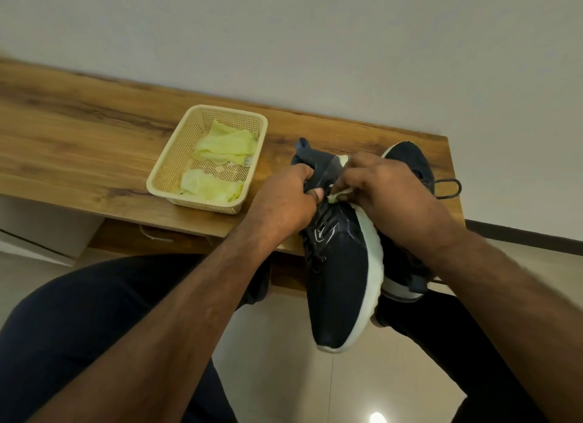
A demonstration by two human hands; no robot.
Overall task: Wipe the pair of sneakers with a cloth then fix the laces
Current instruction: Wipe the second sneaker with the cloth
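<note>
I am in the wiping step, with the laces yet to be fixed. My left hand (284,198) holds the near sneaker (340,265) at its collar, fingers (304,174) curled into the opening and thumb pressed on the outside, so the shoe hangs tilted out over the front edge of the bench (79,132), toe pointing toward my lap and white sole turned to my right. My right hand (388,195) has its fingers bunched together on a small pale cloth (339,196), pressing it against the upper just by the sole, close to the heel. Only a scrap of the cloth shows below my knuckles.

The second sneaker (407,164) lies on the bench behind and to the right of the held one, partly hidden by my right hand, with a loop of its lace (448,189) trailing off its far right side. To the left of the held sneaker, well apart, sits a basket (167,173) with more pale cloths (220,145) inside.

Next, I judge, the cloth should travel along the sole edge toward the toe, which calls for a firm hold at the collar so the shoe does not twist. Then the other shoe needs the same, and its loose lace looks to need tidying.
</note>
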